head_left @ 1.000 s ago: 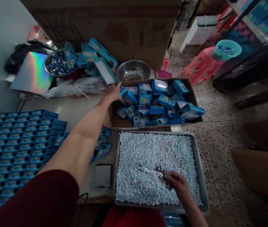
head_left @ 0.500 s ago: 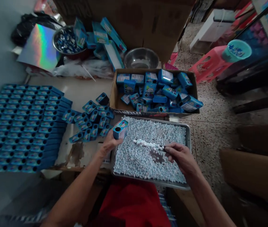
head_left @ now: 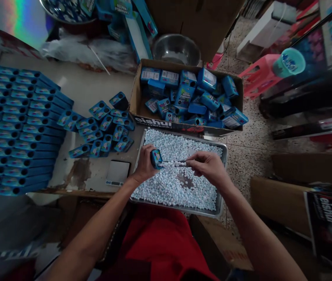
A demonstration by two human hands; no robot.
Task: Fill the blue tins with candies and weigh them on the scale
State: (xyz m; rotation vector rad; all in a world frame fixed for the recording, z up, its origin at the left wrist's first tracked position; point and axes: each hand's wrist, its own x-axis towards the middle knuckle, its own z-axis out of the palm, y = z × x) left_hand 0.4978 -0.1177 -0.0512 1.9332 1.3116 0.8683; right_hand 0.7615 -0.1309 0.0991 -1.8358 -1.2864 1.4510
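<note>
Since half a second ago the hands have closed together over the tray (head_left: 223, 156). Left hand (head_left: 145, 166), grip wrapped around a small blue box (head_left: 156, 158) at the tray's ten o'clock, meets a narrow scoop (head_left: 175, 163) of pellets pinched by the right hand (head_left: 208, 168). The box looks light, thin card, crushable; best held by its sides.

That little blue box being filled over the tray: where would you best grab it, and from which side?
Grip the small blue box around its long side walls, coming from the left, as the left hand does. Its open end faces right, toward the strip of candies held by the right hand, so that end should stay free.
</note>
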